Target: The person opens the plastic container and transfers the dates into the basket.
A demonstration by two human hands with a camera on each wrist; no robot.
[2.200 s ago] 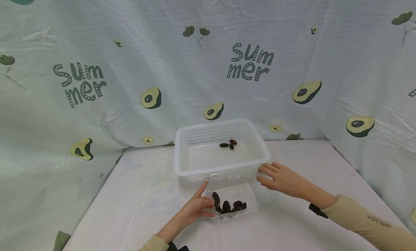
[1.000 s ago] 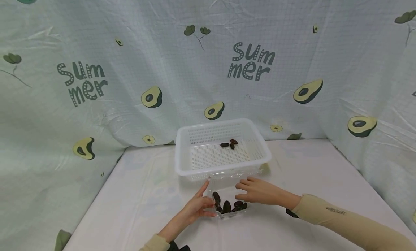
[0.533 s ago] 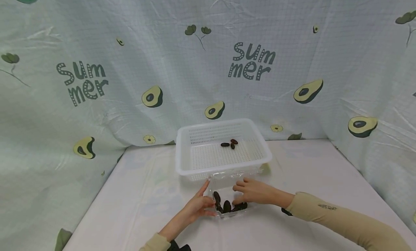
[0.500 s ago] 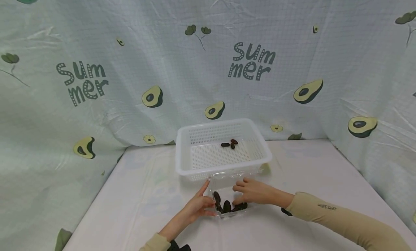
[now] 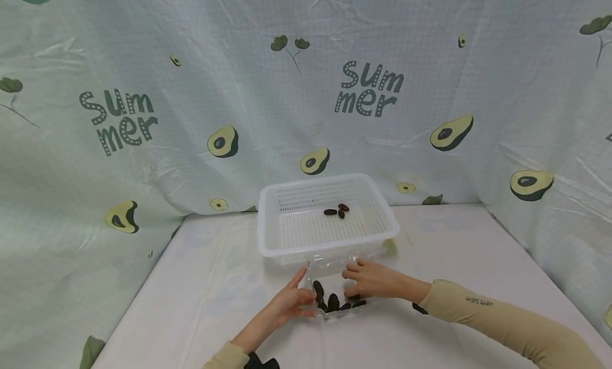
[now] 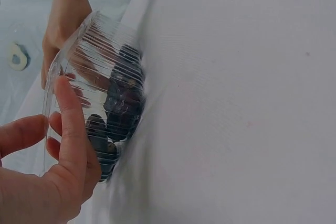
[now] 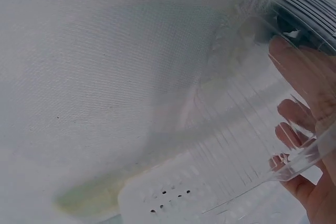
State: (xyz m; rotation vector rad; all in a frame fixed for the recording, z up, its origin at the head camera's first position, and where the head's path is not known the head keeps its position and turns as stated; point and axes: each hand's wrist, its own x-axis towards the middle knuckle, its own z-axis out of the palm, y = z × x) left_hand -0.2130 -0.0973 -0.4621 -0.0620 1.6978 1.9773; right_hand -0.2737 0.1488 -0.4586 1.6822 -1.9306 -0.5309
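A clear plastic clamshell box [image 5: 334, 281] stands in front of the white basket, its raised lid leaning toward the basket's front. Inside the box, several dark oval fruits that look like dates [image 5: 333, 303] lie along the near and left walls. My left hand [image 5: 287, 303] rests against the box's left side from outside, one digit stretched to the back corner. Over the box's right half, my right hand [image 5: 373, 280] reaches in with fingers loosely bent. Its thumb [image 7: 294, 66] is at a dark fruit [image 5: 355, 296], partly covered; the other fingertips stand apart from the thumb.
The white perforated basket [image 5: 282, 248] stands just behind the box, with three dark dates [image 5: 341, 213] on its floor. A white cloth covers the table [image 5: 205, 284]. Printed sheeting [image 5: 268, 93] hangs behind the table and along both sides.
My right hand came in from the box's right side to the dates. A date under its thumb has shifted slightly backward from the near wall. My left hand stays in place.
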